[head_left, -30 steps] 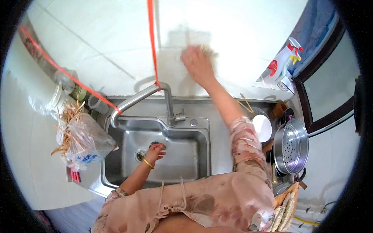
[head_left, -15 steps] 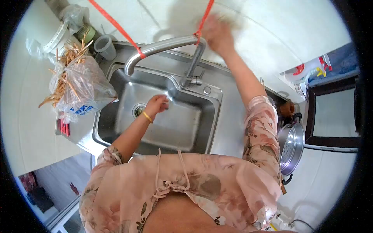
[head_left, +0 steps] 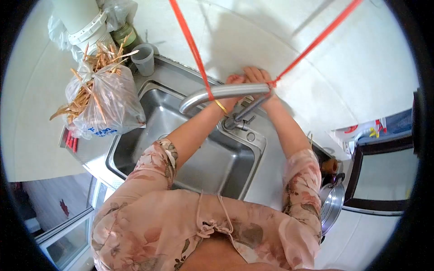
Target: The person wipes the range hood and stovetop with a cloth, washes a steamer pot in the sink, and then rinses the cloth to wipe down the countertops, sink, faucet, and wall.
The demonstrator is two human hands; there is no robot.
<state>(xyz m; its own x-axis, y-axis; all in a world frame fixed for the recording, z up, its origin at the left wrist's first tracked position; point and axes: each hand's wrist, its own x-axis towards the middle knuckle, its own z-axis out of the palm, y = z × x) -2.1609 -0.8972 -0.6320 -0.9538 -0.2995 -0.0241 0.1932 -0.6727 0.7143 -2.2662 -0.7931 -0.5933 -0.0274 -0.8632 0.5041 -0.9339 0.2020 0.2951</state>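
The steel faucet [head_left: 221,92] arches over a sink [head_left: 212,158], tied with a red ribbon [head_left: 192,45] at two points. Both my hands are close together behind its spout, near the tiled wall. My left hand [head_left: 236,81], with a gold bracelet [head_left: 221,107] at the wrist, is partly covered by the spout; its visible fingers are curled. Beside it, the fingers of my right hand [head_left: 257,74] are bent and close together, its wrist behind the bend of the faucet. Whatever the hands hold is hidden.
A plastic bag [head_left: 108,99] of dried brown sticks sits left of the sink, with a grey plastic cup [head_left: 143,59] behind it. A white pipe [head_left: 86,25] stands at the back left. To the right are a steel steamer pot [head_left: 332,203] and a spray bottle [head_left: 366,130].
My left hand has moved from over the sink to behind the faucet. The right hand, blurred against the wall before, has come down beside it. The camera view has shifted.
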